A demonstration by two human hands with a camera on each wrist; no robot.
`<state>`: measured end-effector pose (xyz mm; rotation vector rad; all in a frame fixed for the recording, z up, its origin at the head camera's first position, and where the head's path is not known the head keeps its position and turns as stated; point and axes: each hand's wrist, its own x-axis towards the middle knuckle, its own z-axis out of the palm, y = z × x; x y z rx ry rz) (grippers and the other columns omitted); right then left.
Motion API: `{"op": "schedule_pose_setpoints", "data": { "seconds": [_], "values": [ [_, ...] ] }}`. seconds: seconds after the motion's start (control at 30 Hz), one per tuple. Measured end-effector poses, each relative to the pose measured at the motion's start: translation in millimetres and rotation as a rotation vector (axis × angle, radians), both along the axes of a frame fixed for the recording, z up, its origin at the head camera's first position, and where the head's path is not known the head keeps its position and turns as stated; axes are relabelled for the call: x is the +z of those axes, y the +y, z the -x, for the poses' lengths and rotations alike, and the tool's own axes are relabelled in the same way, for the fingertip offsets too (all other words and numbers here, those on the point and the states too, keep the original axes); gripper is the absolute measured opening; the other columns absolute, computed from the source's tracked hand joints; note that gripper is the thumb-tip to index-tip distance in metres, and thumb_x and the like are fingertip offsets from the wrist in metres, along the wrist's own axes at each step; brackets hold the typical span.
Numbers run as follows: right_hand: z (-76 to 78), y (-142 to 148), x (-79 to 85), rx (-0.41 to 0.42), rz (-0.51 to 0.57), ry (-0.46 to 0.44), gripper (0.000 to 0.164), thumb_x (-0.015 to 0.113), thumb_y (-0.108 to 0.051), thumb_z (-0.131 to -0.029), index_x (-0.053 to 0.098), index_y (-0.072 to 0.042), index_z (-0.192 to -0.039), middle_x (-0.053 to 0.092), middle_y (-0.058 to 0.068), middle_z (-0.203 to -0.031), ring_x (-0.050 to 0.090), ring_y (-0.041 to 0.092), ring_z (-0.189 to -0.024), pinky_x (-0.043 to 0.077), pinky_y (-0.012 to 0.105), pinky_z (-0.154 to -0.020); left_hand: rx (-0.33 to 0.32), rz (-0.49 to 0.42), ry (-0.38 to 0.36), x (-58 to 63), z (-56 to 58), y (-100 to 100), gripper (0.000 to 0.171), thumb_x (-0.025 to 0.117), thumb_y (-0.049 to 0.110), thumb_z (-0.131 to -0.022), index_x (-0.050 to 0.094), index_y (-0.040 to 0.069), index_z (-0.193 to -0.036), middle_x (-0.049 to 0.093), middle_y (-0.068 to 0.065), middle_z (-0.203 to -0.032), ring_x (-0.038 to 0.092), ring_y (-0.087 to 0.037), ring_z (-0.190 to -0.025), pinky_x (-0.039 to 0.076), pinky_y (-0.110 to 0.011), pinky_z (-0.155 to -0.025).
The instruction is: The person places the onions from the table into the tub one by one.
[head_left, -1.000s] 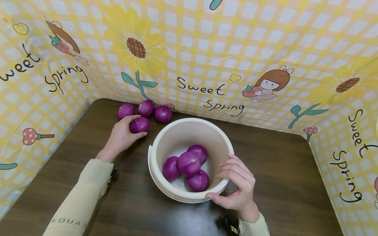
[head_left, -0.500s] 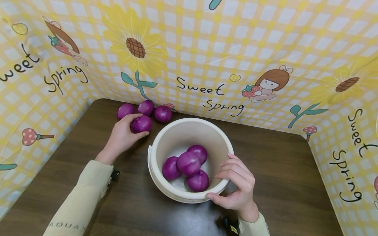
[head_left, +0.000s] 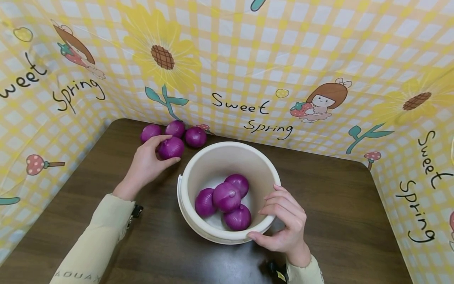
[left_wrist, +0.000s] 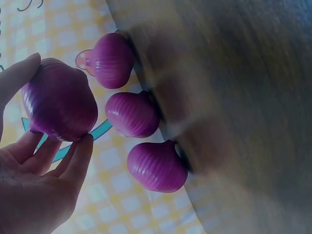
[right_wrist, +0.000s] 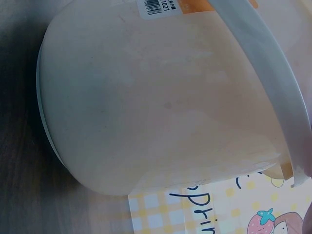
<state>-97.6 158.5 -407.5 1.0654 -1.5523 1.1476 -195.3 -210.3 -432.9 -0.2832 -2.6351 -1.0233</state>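
Nearest, pale sleeves reach in over the dark wooden worktop (head_left: 330, 205), the right sleeve (head_left: 304, 272) low in the head view and the left sleeve (head_left: 88, 240) stretching further. A small black device (head_left: 136, 211) sits at the left wrist, another at the right.

The right hand (head_left: 285, 221) grips the rim of an upright cream bucket (head_left: 230, 159), its thumb on the near edge and its fingers hooked over into the inside. A white handle (head_left: 181, 193) hangs at the bucket's left side; the right wrist view shows a barcode label (right_wrist: 152, 7) on the outer wall. Inside lie four purple onions (head_left: 226, 197), one on top of the others.

Beyond, left of the bucket, the left hand (head_left: 147, 163) pinches another onion (head_left: 172, 148) between thumb and fingers, outside the bucket and apart from its rim. Just behind it, three more onions (left_wrist: 132, 114) rest in a row along the far edge.

Behind everything rises a yellow-and-white checked cloth (head_left: 248, 59) printed with sunflowers, strawberries and "Sweet Spring".
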Motion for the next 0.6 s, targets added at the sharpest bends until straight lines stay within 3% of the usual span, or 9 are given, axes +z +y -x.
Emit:
{"op": "schedule_pose_setpoints", "data": {
  "seconds": [0.6],
  "values": [
    [0.0,0,-0.4,-0.001,0.003,0.001,0.047,0.086,-0.043,-0.078,0.066,-0.003,-0.068,0.063,0.010,-0.068,0.059,0.029,-0.066,0.050,0.046,-0.099,-0.022,-0.020,0.060,13.8,-6.9,7,0.066,0.091,0.023,-0.078,0.062,0.005,-0.134,0.062,-0.015,-0.134,0.057,-0.035,-0.121,0.045,-0.054,-0.100]
  ]
}}
